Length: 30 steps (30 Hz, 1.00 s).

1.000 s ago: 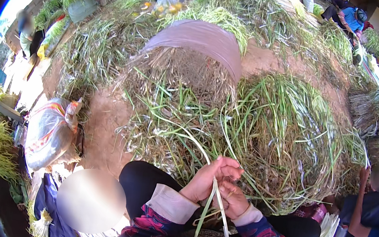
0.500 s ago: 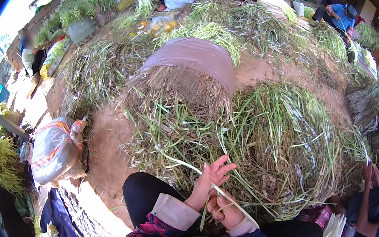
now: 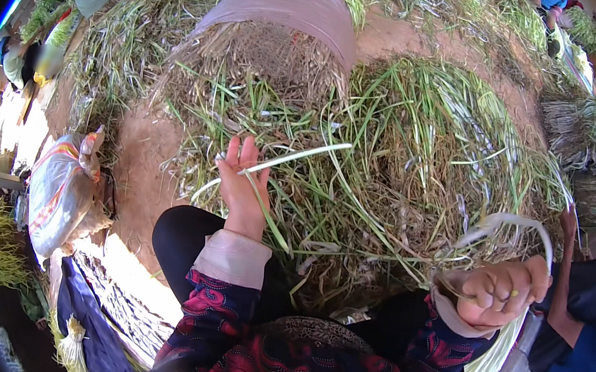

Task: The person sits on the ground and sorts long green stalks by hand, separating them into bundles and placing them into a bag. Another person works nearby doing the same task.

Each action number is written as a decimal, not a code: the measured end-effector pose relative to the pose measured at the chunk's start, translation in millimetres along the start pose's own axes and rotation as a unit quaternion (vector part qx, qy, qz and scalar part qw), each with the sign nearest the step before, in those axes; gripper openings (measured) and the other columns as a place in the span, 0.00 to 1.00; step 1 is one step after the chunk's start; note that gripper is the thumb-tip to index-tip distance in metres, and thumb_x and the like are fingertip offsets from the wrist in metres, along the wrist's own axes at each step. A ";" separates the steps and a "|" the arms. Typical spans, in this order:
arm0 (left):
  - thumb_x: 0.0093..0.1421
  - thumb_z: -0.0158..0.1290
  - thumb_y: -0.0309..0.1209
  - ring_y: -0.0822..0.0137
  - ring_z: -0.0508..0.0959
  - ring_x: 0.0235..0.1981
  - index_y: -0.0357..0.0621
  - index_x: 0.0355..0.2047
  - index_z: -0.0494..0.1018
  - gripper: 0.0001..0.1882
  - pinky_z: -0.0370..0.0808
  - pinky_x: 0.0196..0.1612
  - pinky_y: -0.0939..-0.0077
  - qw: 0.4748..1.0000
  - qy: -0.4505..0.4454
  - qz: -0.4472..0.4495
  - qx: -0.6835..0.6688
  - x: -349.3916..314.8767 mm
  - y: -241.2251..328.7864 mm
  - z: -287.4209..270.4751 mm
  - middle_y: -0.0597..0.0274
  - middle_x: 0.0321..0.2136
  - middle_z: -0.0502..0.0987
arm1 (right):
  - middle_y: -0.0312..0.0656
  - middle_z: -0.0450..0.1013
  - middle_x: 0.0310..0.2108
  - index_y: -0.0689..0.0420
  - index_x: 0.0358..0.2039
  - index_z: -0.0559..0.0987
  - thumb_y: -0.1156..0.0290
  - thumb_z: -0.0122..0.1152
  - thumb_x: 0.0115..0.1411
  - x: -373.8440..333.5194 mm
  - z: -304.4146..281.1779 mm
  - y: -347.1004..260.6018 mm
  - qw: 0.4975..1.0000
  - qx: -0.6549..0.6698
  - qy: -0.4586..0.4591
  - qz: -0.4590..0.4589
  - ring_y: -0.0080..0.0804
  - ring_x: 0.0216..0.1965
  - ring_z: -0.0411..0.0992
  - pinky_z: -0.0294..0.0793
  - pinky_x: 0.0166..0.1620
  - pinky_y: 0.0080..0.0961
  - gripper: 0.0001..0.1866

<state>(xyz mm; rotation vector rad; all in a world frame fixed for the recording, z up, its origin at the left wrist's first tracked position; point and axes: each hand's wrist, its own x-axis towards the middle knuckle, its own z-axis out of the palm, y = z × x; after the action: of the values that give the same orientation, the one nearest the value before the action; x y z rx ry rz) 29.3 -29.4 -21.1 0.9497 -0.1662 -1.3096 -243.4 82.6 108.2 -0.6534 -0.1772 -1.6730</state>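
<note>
My left hand (image 3: 244,197) is raised over the pile with its fingers partly stretched. A pale green stalk (image 3: 302,159) runs across it, held between the thumb and fingers, its one end pointing right. Well to the right, my right hand (image 3: 500,290) is closed in a fist around a whitish, blurred strip of plant (image 3: 514,219) that arches above the knuckles. Beneath and beyond both hands lies a large heap of green and dried stalks (image 3: 425,150). Close by the right wrist is a bundle of pale stalks (image 3: 493,362).
A bundle of dry stalks under a mauve cover (image 3: 292,14) stands beyond the heap. At left sits a stuffed white sack (image 3: 57,190) with orange stripes. Another person's arm (image 3: 566,284) is close on the right. Bare earth (image 3: 142,156) shows between sack and heap.
My hands were together over the lap with a stalk between them. They have moved apart, the left up and left with a stalk, the right out right with a strip. The view has tilted down.
</note>
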 end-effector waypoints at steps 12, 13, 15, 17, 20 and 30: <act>0.57 0.17 0.55 0.63 0.39 0.59 0.49 0.57 0.41 0.33 0.36 0.57 0.61 0.885 -0.342 0.053 0.312 -72.7 -53.5 34.8 0.60 0.58 0.42 | 0.43 0.66 0.34 0.64 0.42 0.65 0.66 0.51 0.54 -52.8 -90.3 116.0 0.786 -0.511 0.075 0.340 0.29 0.36 0.64 0.64 0.39 0.23 0.19; 0.57 0.17 0.55 0.63 0.39 0.59 0.50 0.57 0.41 0.33 0.35 0.57 0.61 0.891 -0.317 0.042 0.322 -72.9 -51.4 35.0 0.60 0.58 0.42 | 0.37 0.65 0.26 0.63 0.39 0.66 0.65 0.48 0.56 -50.6 -86.4 111.9 0.747 -0.531 0.062 0.395 0.26 0.27 0.64 0.64 0.32 0.19 0.15; 0.56 0.18 0.56 0.63 0.39 0.60 0.51 0.57 0.41 0.33 0.34 0.57 0.59 0.914 -0.269 0.025 0.304 -57.8 -43.4 28.2 0.60 0.58 0.41 | 0.33 0.61 0.18 0.61 0.37 0.67 0.66 0.45 0.57 -44.3 -68.9 109.2 0.825 -0.306 0.165 0.444 0.20 0.19 0.58 0.58 0.24 0.15 0.12; 0.56 0.20 0.56 0.60 0.36 0.60 0.54 0.57 0.40 0.33 0.31 0.56 0.56 0.949 -0.227 0.010 0.221 -36.3 -46.3 21.1 0.59 0.58 0.39 | 0.32 0.58 0.13 0.59 0.30 0.68 0.69 0.43 0.58 -34.4 -47.3 90.7 0.940 -0.119 0.119 0.298 0.17 0.14 0.52 0.52 0.17 0.13 0.08; 0.56 0.21 0.56 0.60 0.36 0.60 0.53 0.58 0.39 0.33 0.31 0.56 0.56 0.948 -0.241 0.033 0.204 -31.8 -42.8 17.8 0.58 0.58 0.39 | 0.36 0.62 0.13 0.55 0.22 0.66 0.62 0.49 0.55 -19.9 -42.2 77.5 0.943 -0.116 0.186 0.250 0.17 0.13 0.56 0.55 0.16 0.16 0.12; 0.57 0.18 0.54 0.63 0.41 0.59 0.48 0.57 0.41 0.32 0.37 0.57 0.64 0.888 -0.317 0.052 0.329 -62.4 -44.9 47.3 0.58 0.58 0.43 | 0.33 0.64 0.20 0.59 0.35 0.68 0.64 0.51 0.54 -41.6 -78.2 101.4 0.776 -0.475 0.270 0.315 0.14 0.19 0.57 0.57 0.22 0.11 0.13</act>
<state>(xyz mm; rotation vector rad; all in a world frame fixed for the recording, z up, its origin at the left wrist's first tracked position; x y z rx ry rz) -51.3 3.3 3.2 1.0099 -1.2182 -1.4503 -169.4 59.7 -1.9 -0.7962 1.2603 -1.1196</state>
